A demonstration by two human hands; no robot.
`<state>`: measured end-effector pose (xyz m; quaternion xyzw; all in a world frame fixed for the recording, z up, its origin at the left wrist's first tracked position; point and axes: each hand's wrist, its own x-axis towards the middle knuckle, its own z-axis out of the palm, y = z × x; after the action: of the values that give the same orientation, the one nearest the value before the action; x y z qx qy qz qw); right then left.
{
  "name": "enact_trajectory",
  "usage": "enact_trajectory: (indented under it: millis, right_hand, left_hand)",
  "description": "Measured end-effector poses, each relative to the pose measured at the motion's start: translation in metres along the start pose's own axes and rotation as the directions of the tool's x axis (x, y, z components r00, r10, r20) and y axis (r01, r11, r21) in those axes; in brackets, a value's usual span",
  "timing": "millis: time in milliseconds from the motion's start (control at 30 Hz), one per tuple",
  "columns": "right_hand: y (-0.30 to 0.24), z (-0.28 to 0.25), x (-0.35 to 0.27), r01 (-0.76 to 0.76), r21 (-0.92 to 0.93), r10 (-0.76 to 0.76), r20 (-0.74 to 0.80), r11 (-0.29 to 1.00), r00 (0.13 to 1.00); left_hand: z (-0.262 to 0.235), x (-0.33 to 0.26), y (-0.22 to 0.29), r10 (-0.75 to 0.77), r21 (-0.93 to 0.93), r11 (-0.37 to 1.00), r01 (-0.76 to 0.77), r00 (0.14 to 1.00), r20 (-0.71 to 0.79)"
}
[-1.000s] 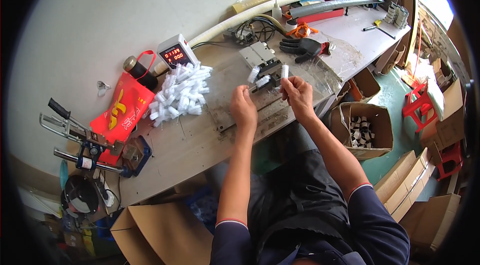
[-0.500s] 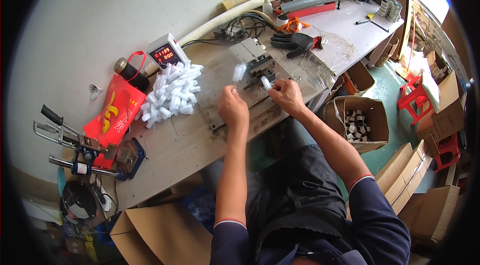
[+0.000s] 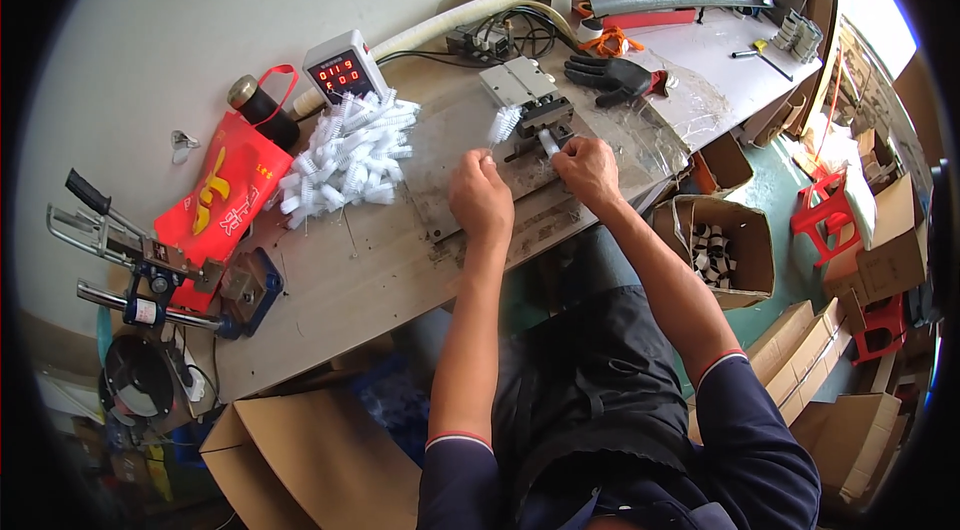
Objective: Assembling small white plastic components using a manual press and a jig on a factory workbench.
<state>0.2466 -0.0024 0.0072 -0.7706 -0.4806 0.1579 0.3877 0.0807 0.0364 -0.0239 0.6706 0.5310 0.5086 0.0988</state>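
Note:
My left hand (image 3: 482, 196) is closed in a pinch on the thin wire stem of a small white bristle brush (image 3: 505, 123), whose head points up beside the machine. With closed fingers, my right hand (image 3: 588, 170) grips the near end of another small white brush (image 3: 548, 141). That one's far end is at the dark jaws of a small metal clamping machine (image 3: 545, 112); whether the jaws hold it I cannot tell. Left of the machine lies a heap of white brushes (image 3: 350, 152), several with wire stems sticking out.
A digital counter (image 3: 343, 70) stands behind the heap, near a dark flask (image 3: 262, 112) and a red bag (image 3: 222, 192). A black glove (image 3: 610, 78) lies right of the machine. A lever press (image 3: 160, 280) is at the left edge; a carton (image 3: 715, 250) stands below right.
The view has shifted, so the bench appears slightly to the right and lower. Both hands keep their grips near the machine, and the counter's display has changed.

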Motion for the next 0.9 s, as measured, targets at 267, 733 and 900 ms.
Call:
enact_trajectory:
  millis: [267, 733, 900]
  right_hand:
    - [-0.001, 0.000, 0.006, -0.038, 0.010, 0.038, 0.013, 0.999, 0.999]
    - [0.005, 0.006, 0.011, -0.028, 0.067, 0.030, -0.017, 0.997, 0.999]
    - [0.008, 0.015, -0.004, 0.051, 0.091, -0.035, -0.163, 0.995, 0.986]
  left_hand:
    - [-0.004, 0.003, 0.004, 0.031, -0.019, 0.999, -0.032, 0.998, -0.055]
    - [-0.003, 0.003, 0.012, 0.128, -0.112, 0.987, -0.119, 0.989, 0.079]
    - [0.000, 0.002, 0.015, 0.183, -0.064, 0.983, -0.173, 0.956, 0.228]
